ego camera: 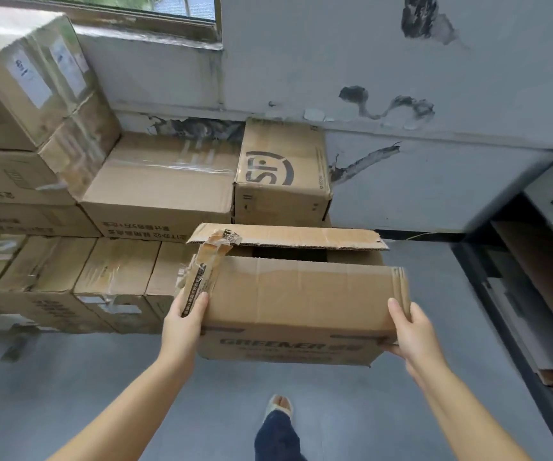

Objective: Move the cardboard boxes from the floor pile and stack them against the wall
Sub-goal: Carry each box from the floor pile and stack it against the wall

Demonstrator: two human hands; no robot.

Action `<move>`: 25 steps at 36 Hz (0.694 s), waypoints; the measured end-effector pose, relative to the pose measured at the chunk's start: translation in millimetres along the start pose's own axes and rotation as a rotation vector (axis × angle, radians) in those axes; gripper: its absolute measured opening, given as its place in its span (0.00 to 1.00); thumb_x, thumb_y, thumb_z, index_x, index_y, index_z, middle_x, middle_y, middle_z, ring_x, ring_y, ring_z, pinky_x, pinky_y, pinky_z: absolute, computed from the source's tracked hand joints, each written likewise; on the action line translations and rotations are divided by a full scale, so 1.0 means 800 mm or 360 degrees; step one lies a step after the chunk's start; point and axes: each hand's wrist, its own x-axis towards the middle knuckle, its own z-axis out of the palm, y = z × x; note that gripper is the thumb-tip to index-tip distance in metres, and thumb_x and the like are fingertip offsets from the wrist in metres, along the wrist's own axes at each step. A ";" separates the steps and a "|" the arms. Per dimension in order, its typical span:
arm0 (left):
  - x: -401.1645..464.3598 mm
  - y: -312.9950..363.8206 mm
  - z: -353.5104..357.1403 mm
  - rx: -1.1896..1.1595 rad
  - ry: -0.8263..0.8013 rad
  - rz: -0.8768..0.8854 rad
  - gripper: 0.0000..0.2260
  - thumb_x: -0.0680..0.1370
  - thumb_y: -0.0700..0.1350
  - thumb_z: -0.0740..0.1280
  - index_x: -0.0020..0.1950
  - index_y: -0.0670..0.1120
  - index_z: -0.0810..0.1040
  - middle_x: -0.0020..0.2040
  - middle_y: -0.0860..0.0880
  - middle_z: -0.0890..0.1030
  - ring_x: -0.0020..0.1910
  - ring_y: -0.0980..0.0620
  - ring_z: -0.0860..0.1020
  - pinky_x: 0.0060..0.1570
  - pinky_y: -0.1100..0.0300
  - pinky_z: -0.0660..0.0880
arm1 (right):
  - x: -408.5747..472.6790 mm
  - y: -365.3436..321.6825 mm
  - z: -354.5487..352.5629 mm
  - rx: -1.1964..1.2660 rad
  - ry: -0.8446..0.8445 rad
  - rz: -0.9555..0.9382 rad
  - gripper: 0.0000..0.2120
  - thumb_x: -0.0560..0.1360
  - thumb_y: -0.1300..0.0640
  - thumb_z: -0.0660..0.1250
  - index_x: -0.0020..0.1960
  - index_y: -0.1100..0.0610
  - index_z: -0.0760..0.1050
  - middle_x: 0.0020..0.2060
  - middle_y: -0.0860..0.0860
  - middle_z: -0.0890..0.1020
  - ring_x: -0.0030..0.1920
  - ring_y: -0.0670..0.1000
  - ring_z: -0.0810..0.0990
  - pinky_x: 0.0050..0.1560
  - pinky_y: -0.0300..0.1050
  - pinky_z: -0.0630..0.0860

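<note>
Carrying one open-topped box (pixel 301 304) w/ both hands, held clear of the floor (pixel 69 394) and just short of the stack (pixel 155 191) along the wall (pixel 401 78). Left hand (pixel 185 322) clamped on the box's left end, thumb up over the torn tape strip (pixel 202 271), fingers hidden round the corner and so presumably curled under for support. Right hand (pixel 411 331) mirrored on the right end, thumb laid on the top edge, rest of the fingers wrapped behind and below. Gripped at opposite ends bc the box is long and the top flaps aren't sealed; near flap (pixel 301 281) folded down flat, far flap (pixel 285 236) sticking up loose, dark gap between, so prob. light or empty, tho contents not visible. Held level and low, likely to keep flaps from swinging. Stack built in tiers: low row at front left, taller rows behind, a box w/ round logo (pixel 280 171) at the right end touching the wall. Bare floor strip right of that logo box, beside a dark shelf unit (pixel 534 261) — looks like the obvious slot, or else on top of the logo box. Judged mid-carry, placement not yet done. One foot (pixel 278 405) forward under the box. Risk: loose tape snagging, flap catching a neighbouring box when set down
</note>
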 end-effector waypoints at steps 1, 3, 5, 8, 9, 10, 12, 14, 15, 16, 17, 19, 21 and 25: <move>0.018 0.005 0.015 0.0007 0.0006 -0.0017 0.18 0.79 0.51 0.65 0.69 0.56 0.72 0.63 0.53 0.77 0.63 0.48 0.74 0.64 0.43 0.71 | 0.029 -0.007 0.003 -0.0011 -0.0015 0.0019 0.09 0.80 0.49 0.60 0.46 0.54 0.72 0.47 0.53 0.80 0.52 0.57 0.78 0.54 0.64 0.77; 0.052 0.012 0.039 0.0013 0.0009 -0.0037 0.18 0.79 0.51 0.65 0.69 0.56 0.72 0.64 0.53 0.77 0.63 0.49 0.74 0.64 0.44 0.71 | 0.081 -0.019 0.010 -0.0030 -0.0034 0.0042 0.09 0.80 0.49 0.61 0.46 0.53 0.73 0.48 0.53 0.80 0.52 0.57 0.79 0.54 0.64 0.77; 0.086 0.015 0.060 -0.0005 0.0017 -0.0073 0.17 0.79 0.50 0.65 0.69 0.56 0.73 0.64 0.53 0.77 0.63 0.50 0.75 0.63 0.45 0.72 | 0.128 -0.025 0.022 -0.0045 -0.0054 0.0048 0.08 0.79 0.48 0.61 0.46 0.52 0.73 0.48 0.51 0.81 0.52 0.56 0.79 0.55 0.64 0.77; 0.133 0.010 0.089 -0.0052 0.0046 -0.0119 0.16 0.80 0.46 0.64 0.69 0.54 0.73 0.61 0.52 0.78 0.58 0.50 0.76 0.57 0.52 0.75 | 0.189 -0.025 0.044 -0.0077 -0.0060 0.0066 0.08 0.79 0.49 0.62 0.45 0.52 0.73 0.47 0.50 0.81 0.53 0.55 0.79 0.56 0.65 0.76; 0.147 0.007 0.098 -0.0057 0.0063 -0.0126 0.16 0.81 0.46 0.63 0.69 0.53 0.72 0.60 0.52 0.78 0.58 0.50 0.76 0.56 0.53 0.75 | 0.208 -0.021 0.053 -0.0065 -0.0068 0.0069 0.07 0.79 0.49 0.62 0.46 0.52 0.73 0.47 0.50 0.81 0.53 0.55 0.79 0.57 0.64 0.76; 0.162 0.002 0.106 -0.0050 0.0070 -0.0135 0.17 0.81 0.45 0.63 0.69 0.54 0.72 0.61 0.52 0.78 0.58 0.50 0.76 0.58 0.52 0.74 | 0.226 -0.015 0.061 -0.0049 -0.0083 0.0080 0.07 0.79 0.49 0.62 0.46 0.51 0.73 0.48 0.50 0.81 0.54 0.55 0.79 0.58 0.64 0.75; 0.192 -0.015 0.115 -0.0031 0.0069 -0.0151 0.17 0.81 0.46 0.63 0.70 0.55 0.71 0.62 0.54 0.77 0.61 0.51 0.75 0.63 0.50 0.72 | 0.259 0.001 0.077 -0.0036 -0.0092 0.0121 0.06 0.79 0.49 0.62 0.48 0.51 0.73 0.51 0.52 0.81 0.54 0.55 0.79 0.58 0.63 0.75; 0.219 -0.037 0.121 0.0039 0.0053 -0.0144 0.17 0.80 0.47 0.63 0.69 0.57 0.72 0.64 0.54 0.77 0.64 0.51 0.74 0.66 0.48 0.70 | 0.283 0.020 0.093 0.0012 -0.0086 0.0186 0.08 0.80 0.52 0.61 0.50 0.57 0.72 0.51 0.55 0.80 0.50 0.53 0.79 0.55 0.61 0.77; 0.232 -0.049 0.123 0.0070 0.0058 -0.0146 0.17 0.80 0.48 0.64 0.69 0.58 0.72 0.64 0.54 0.77 0.65 0.51 0.74 0.67 0.46 0.70 | 0.293 0.031 0.100 0.0046 -0.0091 0.0215 0.08 0.80 0.54 0.61 0.53 0.58 0.71 0.51 0.55 0.79 0.48 0.51 0.79 0.53 0.58 0.78; 0.243 -0.062 0.125 0.0089 0.0079 -0.0157 0.16 0.80 0.48 0.64 0.68 0.58 0.73 0.63 0.54 0.78 0.65 0.51 0.74 0.67 0.45 0.69 | 0.301 0.042 0.107 0.0056 -0.0091 0.0234 0.07 0.80 0.55 0.60 0.53 0.59 0.71 0.50 0.55 0.78 0.47 0.50 0.78 0.50 0.55 0.79; 0.251 -0.073 0.127 0.0095 0.0096 -0.0164 0.15 0.80 0.48 0.64 0.66 0.59 0.73 0.63 0.55 0.78 0.65 0.52 0.74 0.67 0.45 0.69 | 0.306 0.053 0.113 0.0044 -0.0083 0.0239 0.05 0.81 0.56 0.60 0.51 0.58 0.71 0.49 0.55 0.78 0.46 0.50 0.78 0.49 0.53 0.78; 0.261 -0.091 0.133 0.0098 0.0126 -0.0171 0.16 0.80 0.49 0.65 0.66 0.62 0.73 0.65 0.57 0.76 0.66 0.53 0.73 0.68 0.46 0.68 | 0.317 0.079 0.118 0.0027 -0.0047 0.0262 0.05 0.81 0.56 0.59 0.50 0.56 0.72 0.48 0.53 0.79 0.48 0.51 0.78 0.50 0.52 0.78; 0.267 -0.098 0.137 0.0101 0.0161 -0.0176 0.17 0.79 0.49 0.66 0.65 0.64 0.71 0.66 0.59 0.75 0.67 0.54 0.72 0.69 0.46 0.67 | 0.324 0.095 0.120 0.0000 -0.0009 0.0294 0.10 0.80 0.52 0.60 0.56 0.57 0.71 0.54 0.54 0.78 0.53 0.52 0.78 0.57 0.56 0.77; 0.276 -0.096 0.143 0.0033 0.0141 -0.0192 0.20 0.79 0.47 0.65 0.71 0.58 0.69 0.67 0.58 0.74 0.67 0.54 0.72 0.69 0.46 0.67 | 0.335 0.101 0.122 -0.0091 0.0049 0.0300 0.22 0.78 0.45 0.61 0.67 0.56 0.67 0.63 0.54 0.75 0.61 0.55 0.76 0.60 0.59 0.76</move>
